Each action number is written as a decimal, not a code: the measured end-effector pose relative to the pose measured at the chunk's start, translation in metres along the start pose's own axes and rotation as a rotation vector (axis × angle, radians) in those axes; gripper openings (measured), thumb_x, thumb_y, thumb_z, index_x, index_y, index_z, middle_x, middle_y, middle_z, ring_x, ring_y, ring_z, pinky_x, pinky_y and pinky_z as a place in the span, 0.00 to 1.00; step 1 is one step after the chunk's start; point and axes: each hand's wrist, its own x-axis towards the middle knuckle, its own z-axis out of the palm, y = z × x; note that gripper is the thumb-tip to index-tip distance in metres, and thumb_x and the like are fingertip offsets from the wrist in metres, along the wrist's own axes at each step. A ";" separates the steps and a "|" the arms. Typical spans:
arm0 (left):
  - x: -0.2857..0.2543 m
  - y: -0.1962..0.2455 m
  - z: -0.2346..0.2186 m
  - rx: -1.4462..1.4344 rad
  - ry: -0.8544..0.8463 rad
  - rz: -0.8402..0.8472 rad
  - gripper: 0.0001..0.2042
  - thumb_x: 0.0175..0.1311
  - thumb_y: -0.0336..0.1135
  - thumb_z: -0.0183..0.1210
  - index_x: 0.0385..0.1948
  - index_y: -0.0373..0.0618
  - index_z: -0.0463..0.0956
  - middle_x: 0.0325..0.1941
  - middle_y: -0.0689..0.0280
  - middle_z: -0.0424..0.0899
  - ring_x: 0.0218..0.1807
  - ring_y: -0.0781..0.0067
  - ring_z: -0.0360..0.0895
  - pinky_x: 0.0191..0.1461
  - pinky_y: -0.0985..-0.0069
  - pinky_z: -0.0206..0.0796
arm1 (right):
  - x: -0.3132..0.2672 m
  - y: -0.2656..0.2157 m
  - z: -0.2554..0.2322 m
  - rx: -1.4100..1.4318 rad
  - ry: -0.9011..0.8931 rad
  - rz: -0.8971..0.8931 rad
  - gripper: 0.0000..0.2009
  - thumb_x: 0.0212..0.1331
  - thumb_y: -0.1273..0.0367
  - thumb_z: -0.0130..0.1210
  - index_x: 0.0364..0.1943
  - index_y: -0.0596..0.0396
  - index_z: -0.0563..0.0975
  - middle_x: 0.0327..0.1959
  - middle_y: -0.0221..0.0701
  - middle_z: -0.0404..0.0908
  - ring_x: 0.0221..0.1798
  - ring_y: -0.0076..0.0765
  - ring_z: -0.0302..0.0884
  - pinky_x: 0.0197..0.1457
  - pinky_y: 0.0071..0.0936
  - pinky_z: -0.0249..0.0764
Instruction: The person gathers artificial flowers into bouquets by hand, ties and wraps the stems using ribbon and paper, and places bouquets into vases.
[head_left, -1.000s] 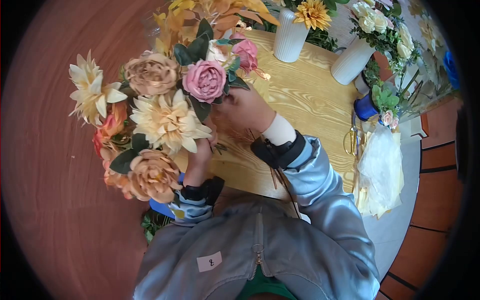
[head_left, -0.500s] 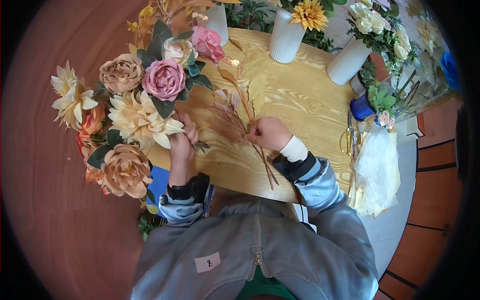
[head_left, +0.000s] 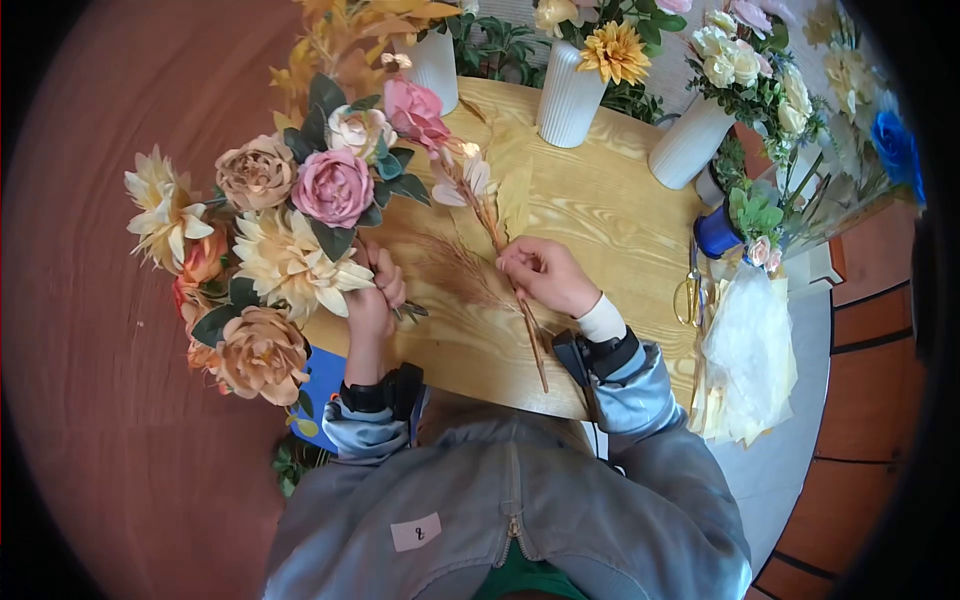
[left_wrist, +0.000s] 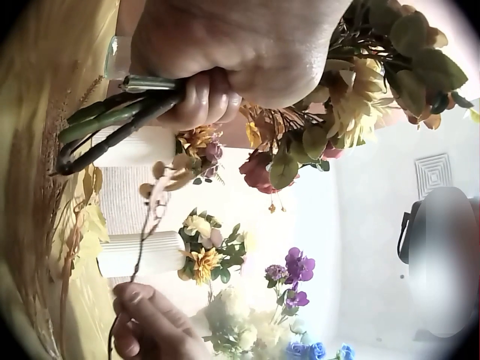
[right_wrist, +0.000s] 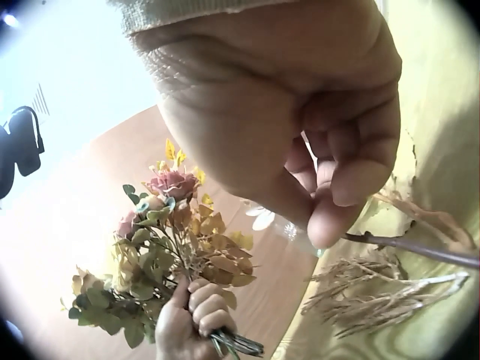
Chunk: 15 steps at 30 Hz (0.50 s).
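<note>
My left hand point(head_left: 380, 285) grips the bundled stems of a bouquet of artificial flowers; the cut stem ends point(left_wrist: 105, 124) stick out below the fist. The bouquet carries a pink rose point(head_left: 335, 188), cream dahlias point(head_left: 290, 262), tan peonies point(head_left: 262, 352) and yellow-orange leaves point(head_left: 330, 50). Over the table, my right hand point(head_left: 552, 275) pinches a thin brown stem point(right_wrist: 420, 246) between thumb and fingers. Pale pinkish leaves point(head_left: 463, 182) top this stem. Beneath it lie feathery dried grass sprigs point(right_wrist: 360, 289) and a yellow leaf spray point(head_left: 512, 185).
White ribbed vases point(head_left: 572, 95) with flowers line the table's point(head_left: 610, 220) far side. Toward the right stand a blue pot point(head_left: 717, 232), gold-handled scissors point(head_left: 688, 300) and white wrapping sheets point(head_left: 750, 345). A blue object point(head_left: 322, 390) shows below the left forearm.
My right hand moved from the bouquet down to the sprigs on the table, and now holds the pale-leaved stem apart from them. The bouquet shifted left, then slightly back right, in my left hand.
</note>
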 end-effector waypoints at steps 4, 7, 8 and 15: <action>-0.002 -0.006 0.001 -0.011 -0.087 -0.077 0.15 0.65 0.49 0.34 0.22 0.52 0.54 0.11 0.76 0.47 0.10 0.86 0.40 0.12 0.85 0.33 | 0.003 -0.024 0.002 0.126 0.074 -0.100 0.05 0.55 0.71 0.50 0.30 0.59 0.72 0.14 0.23 0.70 0.16 0.14 0.66 0.20 0.13 0.62; -0.006 -0.010 0.002 -0.045 -0.263 -0.117 0.15 0.65 0.50 0.33 0.22 0.54 0.55 0.11 0.76 0.47 0.09 0.86 0.39 0.12 0.84 0.33 | 0.006 -0.043 0.009 0.281 0.089 -0.165 0.05 0.56 0.71 0.48 0.32 0.59 0.71 0.16 0.23 0.71 0.17 0.14 0.68 0.19 0.12 0.61; -0.007 -0.010 0.001 -0.043 -0.271 -0.110 0.15 0.65 0.50 0.33 0.22 0.54 0.55 0.11 0.76 0.47 0.09 0.86 0.39 0.12 0.84 0.33 | 0.008 -0.045 0.012 0.280 0.093 -0.176 0.05 0.56 0.71 0.48 0.32 0.59 0.71 0.16 0.23 0.71 0.17 0.14 0.68 0.19 0.12 0.61; -0.004 -0.019 -0.006 -0.018 -0.484 -0.117 0.19 0.64 0.52 0.32 0.17 0.52 0.55 0.09 0.77 0.46 0.08 0.85 0.42 0.12 0.84 0.34 | 0.013 -0.059 0.029 0.417 0.149 -0.380 0.05 0.56 0.73 0.48 0.33 0.60 0.70 0.23 0.25 0.72 0.21 0.16 0.70 0.22 0.13 0.65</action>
